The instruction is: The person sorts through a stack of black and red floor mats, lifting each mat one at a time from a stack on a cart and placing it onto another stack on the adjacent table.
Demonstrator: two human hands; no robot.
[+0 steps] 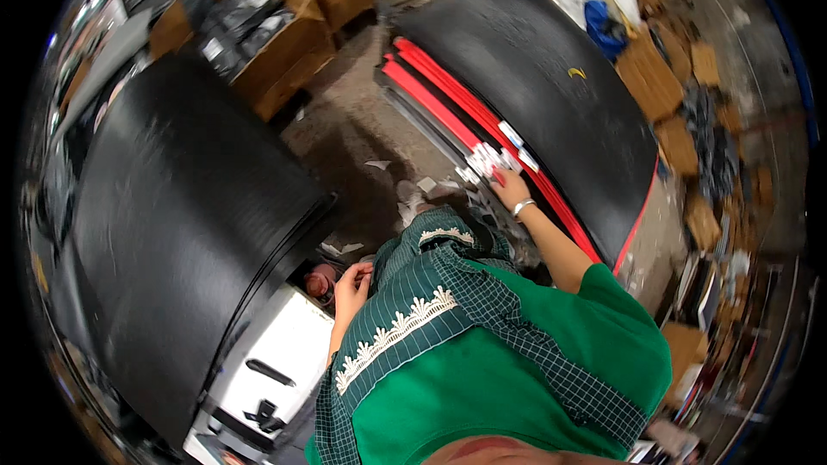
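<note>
Touching white tags (484, 159) beside red sheets (461, 93): right hand (510, 188), grip unclear. Left hand (351, 290) beside green clothing (401, 327), grip unclear.

The head view looks steeply down from the person's head through the left of two side-by-side fisheyes; the green shirt (482, 387) fills the near lower part; the left hand (351, 290) and right hand (512, 188) sit mid-picture, farther off; the floor (349, 90) opens beyond; edges bend toward the round rim, where the clutter (724, 207) seems too squeezed to read surely.
</note>
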